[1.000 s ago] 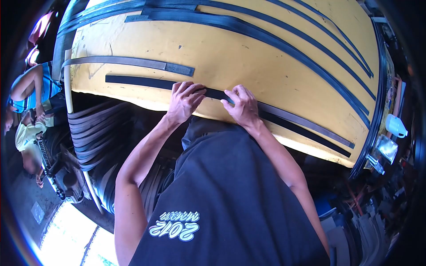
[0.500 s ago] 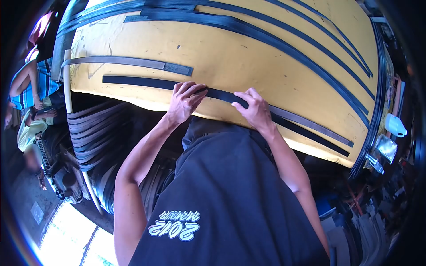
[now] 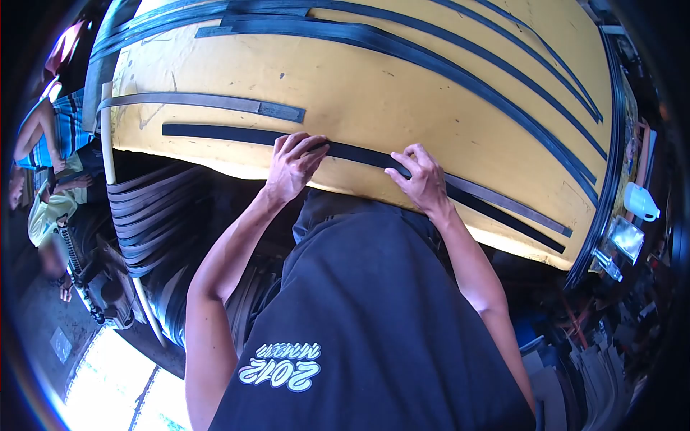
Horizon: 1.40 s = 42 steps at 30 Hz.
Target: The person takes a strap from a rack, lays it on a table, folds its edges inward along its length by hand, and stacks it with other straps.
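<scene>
A long, narrow black strip [image 3: 223, 133], rubber-like, lies along the near edge of the yellow table [image 3: 345, 93]. My left hand [image 3: 296, 165] is closed over its middle, fingers curled across the strip. Farther right, my right hand [image 3: 422, 178] pinches the same strip across its width between thumb and fingers. A brown strip [image 3: 507, 203] runs alongside the black one, its left end hidden behind my right hand. Beyond my left hand lies another grey-brown strip [image 3: 194, 99] with a darker end piece.
Several long dark strips [image 3: 402, 47] curve across the far part of the table. More strips [image 3: 154, 215] hang in folds below its left side. A white jug [image 3: 640, 202] and a clear bottle [image 3: 608, 266] stand at right. People are at far left, one in a striped blue garment [image 3: 68, 126].
My right hand has slid a little to the right along the black strip. My left hand keeps its hold, with the view shifted slightly.
</scene>
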Tool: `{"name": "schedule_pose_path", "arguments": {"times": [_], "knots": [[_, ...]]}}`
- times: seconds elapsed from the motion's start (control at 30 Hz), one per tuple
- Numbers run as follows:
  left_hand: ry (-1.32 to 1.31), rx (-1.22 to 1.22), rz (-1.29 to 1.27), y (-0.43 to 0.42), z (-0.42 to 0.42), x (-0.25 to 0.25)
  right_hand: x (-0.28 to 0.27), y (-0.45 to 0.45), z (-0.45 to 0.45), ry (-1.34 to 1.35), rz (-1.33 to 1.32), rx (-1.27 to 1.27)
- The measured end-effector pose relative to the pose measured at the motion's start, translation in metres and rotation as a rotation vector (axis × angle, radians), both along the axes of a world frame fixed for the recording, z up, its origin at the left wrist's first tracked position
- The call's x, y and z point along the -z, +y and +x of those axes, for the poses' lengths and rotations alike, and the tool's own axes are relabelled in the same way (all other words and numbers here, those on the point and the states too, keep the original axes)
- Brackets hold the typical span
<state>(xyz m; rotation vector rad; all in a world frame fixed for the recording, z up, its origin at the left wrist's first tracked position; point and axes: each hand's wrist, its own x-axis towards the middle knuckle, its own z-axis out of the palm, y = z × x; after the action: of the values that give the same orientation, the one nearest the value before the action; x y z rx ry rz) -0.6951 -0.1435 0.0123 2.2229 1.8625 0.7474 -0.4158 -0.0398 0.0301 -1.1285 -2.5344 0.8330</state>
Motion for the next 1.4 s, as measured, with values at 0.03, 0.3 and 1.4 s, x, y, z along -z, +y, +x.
{"name": "schedule_pose_path", "arguments": {"times": [0.03, 0.3, 1.4], "knots": [[-0.004, -0.003, 0.001, 0.000, 0.000, 0.000, 0.000, 0.000, 0.000, -0.001, 0.000, 0.000], [-0.005, -0.018, -0.011, 0.000, 0.002, -0.001, 0.003, -0.001, 0.000, 0.011, 0.015, 0.008], [0.036, -0.071, 0.011, -0.001, 0.013, -0.003, 0.013, 0.000, 0.001, 0.057, 0.047, 0.005]]}}
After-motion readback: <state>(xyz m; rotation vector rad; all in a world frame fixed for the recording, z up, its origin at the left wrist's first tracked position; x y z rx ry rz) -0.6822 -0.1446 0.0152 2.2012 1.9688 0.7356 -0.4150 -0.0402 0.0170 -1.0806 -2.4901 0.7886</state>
